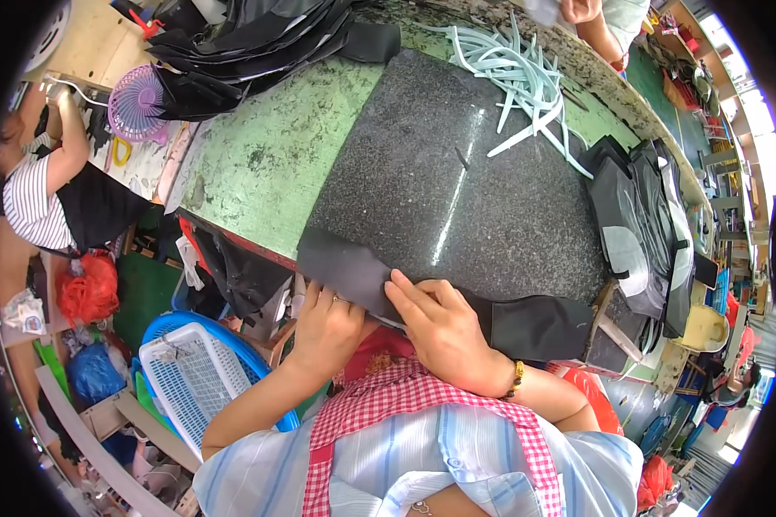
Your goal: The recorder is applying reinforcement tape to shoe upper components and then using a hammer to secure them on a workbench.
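A long black leather-like piece lies across the near edge of a dark speckled stone slab. Its left end rests on the slab's near left corner. My left hand, a ring on one finger, grips the piece's near edge, with fingertips partly hidden beneath it. Close beside it, my right hand presses the middle of the same piece, index finger stretched over it and the other fingers bent. Part of the near edge is hidden by my hands.
Pale blue-white strips lie tangled on the slab's far side. Black pieces are stacked far left; more, with grey patches, lie right. A purple fan, a white basket and a co-worker are left. Another person's hand shows at top.
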`<state>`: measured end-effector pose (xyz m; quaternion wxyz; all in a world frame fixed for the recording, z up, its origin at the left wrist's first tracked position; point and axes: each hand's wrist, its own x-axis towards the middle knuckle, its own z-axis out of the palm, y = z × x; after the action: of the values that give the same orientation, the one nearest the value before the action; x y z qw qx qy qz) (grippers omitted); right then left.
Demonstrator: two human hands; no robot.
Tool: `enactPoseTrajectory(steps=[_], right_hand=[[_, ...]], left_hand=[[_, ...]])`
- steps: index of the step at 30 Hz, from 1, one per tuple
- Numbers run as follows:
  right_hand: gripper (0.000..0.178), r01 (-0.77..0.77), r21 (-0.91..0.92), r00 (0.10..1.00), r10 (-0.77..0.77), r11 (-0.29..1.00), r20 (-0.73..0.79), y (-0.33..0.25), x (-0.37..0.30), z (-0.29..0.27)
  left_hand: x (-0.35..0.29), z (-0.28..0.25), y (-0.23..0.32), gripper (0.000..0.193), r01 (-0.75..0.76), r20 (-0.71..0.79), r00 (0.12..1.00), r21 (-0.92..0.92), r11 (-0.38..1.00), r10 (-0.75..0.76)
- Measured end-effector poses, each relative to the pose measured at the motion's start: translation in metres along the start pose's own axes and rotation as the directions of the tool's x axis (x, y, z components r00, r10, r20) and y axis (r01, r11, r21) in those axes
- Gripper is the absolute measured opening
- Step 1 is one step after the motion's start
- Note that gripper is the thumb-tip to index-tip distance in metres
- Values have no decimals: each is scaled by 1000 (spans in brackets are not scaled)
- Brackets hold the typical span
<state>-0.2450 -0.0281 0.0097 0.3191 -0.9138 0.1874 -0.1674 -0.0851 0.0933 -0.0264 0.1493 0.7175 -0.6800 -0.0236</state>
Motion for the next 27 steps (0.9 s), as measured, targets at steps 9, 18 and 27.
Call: enactPoseTrajectory(steps=[9,18,27], right_hand=[[57,207,-486,978,-160,849,137,-5,-12,16],[57,214,-553,976,-151,805,157,-4,-14,18],[58,211,-623,972,-95,753,214,-12,-11,22]], left_hand=[[62,-56,-55,26,649,582,729,-755,94,-360],[77,-45,-55,18,676,593,645,-737,-3,-482],[61,-24,-53,25,435,132,846,-732,524,-517]])
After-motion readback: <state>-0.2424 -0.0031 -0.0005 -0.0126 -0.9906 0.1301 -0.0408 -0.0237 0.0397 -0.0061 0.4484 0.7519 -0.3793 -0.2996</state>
